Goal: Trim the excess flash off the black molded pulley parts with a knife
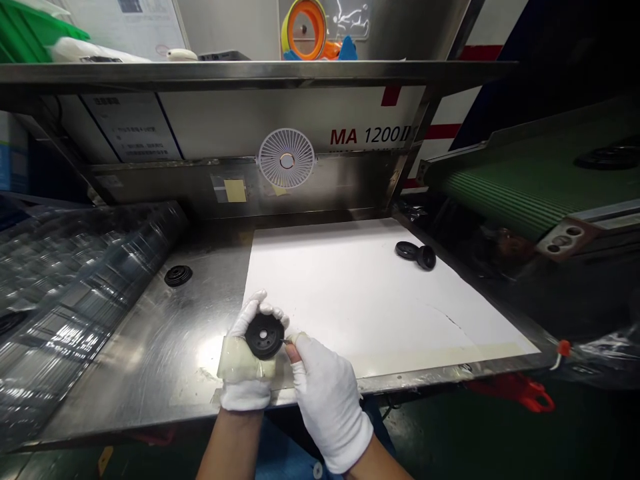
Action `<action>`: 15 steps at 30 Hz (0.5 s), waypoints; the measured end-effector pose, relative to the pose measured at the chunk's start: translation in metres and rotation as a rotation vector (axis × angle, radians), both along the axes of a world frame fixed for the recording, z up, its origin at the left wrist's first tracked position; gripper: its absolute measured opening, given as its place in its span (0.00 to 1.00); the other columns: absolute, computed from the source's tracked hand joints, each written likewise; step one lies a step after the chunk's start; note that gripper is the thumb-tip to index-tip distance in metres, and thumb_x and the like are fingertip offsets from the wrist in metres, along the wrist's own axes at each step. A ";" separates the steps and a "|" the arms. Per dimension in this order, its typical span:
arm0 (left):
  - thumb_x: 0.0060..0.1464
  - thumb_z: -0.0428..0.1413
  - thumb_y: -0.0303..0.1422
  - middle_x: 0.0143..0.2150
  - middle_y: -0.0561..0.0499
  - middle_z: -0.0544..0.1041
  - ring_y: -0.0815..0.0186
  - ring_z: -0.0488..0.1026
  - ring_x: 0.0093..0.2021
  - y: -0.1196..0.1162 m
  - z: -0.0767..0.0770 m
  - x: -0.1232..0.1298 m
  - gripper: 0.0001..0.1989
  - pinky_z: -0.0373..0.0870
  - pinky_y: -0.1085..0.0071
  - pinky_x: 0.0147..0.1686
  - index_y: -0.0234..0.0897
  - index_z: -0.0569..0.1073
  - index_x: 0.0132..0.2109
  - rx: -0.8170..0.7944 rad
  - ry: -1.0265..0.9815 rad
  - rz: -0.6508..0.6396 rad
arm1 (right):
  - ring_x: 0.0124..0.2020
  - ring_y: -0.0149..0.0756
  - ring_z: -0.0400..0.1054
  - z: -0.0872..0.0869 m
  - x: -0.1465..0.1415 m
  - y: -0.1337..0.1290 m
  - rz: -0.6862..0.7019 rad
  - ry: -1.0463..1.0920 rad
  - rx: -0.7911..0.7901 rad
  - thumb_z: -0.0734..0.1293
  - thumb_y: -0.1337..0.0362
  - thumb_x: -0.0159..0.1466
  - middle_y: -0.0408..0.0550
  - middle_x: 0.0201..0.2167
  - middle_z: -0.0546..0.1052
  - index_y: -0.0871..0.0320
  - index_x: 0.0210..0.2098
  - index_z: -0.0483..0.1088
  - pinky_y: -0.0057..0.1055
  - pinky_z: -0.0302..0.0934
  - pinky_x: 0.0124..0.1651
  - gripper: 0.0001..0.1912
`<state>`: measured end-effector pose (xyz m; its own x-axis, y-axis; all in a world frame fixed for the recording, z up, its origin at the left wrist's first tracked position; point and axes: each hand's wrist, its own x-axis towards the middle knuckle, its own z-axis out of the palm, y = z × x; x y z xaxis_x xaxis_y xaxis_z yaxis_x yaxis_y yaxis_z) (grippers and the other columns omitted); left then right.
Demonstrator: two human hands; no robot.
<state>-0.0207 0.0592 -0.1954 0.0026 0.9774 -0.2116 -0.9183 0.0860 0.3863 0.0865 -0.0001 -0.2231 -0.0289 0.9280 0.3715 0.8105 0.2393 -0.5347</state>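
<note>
My left hand (249,357), in a white fabric glove, curls around a round black moulded disc (264,336) with a centre hole, holding it up just over the near edge of the surface (145,347). A band of yellowish translucent tape (245,360) wraps across that hand, below the disc. My right hand (326,393), gloved too, is narrowly pinched on a small pointed tool (287,341), its tip right at the disc's rim, though it's too small for me to say exactly what it is.

The stainless steel surface carries a white sheet (360,293), and my hands are at its near left corner. Two more black discs (415,254) lie together near the sheet's far right corner, and another (179,275) sits on bare steel toward the far left. A roll of clear plastic film (85,293) lies along the left edge. A green ribbed conveyor belt (515,187) runs beyond the right edge, and a small white fan (287,158) is fixed below the steel shelf (250,73).
</note>
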 end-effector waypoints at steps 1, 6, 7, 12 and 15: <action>0.52 0.56 0.26 0.26 0.52 0.69 0.69 0.69 0.29 0.000 0.000 0.000 0.07 0.70 0.70 0.32 0.32 0.73 0.40 -0.005 -0.003 -0.002 | 0.30 0.33 0.65 0.000 0.000 0.000 -0.007 -0.003 -0.002 0.53 0.59 0.71 0.39 0.31 0.73 0.50 0.37 0.66 0.29 0.46 0.32 0.12; 0.52 0.56 0.25 0.27 0.53 0.69 0.70 0.69 0.29 -0.001 -0.001 -0.001 0.07 0.71 0.70 0.32 0.33 0.73 0.41 -0.008 -0.003 -0.008 | 0.27 0.33 0.64 0.001 -0.001 -0.003 -0.002 -0.019 -0.011 0.54 0.60 0.70 0.40 0.27 0.72 0.53 0.32 0.65 0.28 0.45 0.29 0.14; 0.52 0.56 0.25 0.27 0.53 0.69 0.70 0.69 0.29 -0.002 -0.001 -0.001 0.08 0.71 0.71 0.32 0.33 0.73 0.41 -0.011 -0.002 -0.004 | 0.26 0.32 0.64 0.001 -0.002 -0.004 0.012 -0.020 -0.007 0.54 0.60 0.70 0.40 0.26 0.72 0.53 0.31 0.65 0.29 0.44 0.29 0.13; 0.51 0.56 0.25 0.27 0.53 0.69 0.70 0.69 0.29 -0.003 0.001 0.000 0.08 0.71 0.71 0.32 0.33 0.73 0.41 0.002 0.012 -0.010 | 0.28 0.33 0.64 0.002 0.001 -0.002 -0.009 -0.034 0.018 0.54 0.60 0.71 0.41 0.27 0.72 0.53 0.34 0.66 0.30 0.45 0.30 0.13; 0.51 0.56 0.25 0.27 0.53 0.69 0.70 0.69 0.29 -0.003 0.001 0.001 0.08 0.71 0.70 0.32 0.33 0.72 0.40 0.015 0.003 -0.014 | 0.28 0.34 0.64 0.003 0.003 0.001 -0.032 -0.059 0.008 0.53 0.59 0.71 0.41 0.27 0.72 0.53 0.34 0.66 0.30 0.45 0.31 0.14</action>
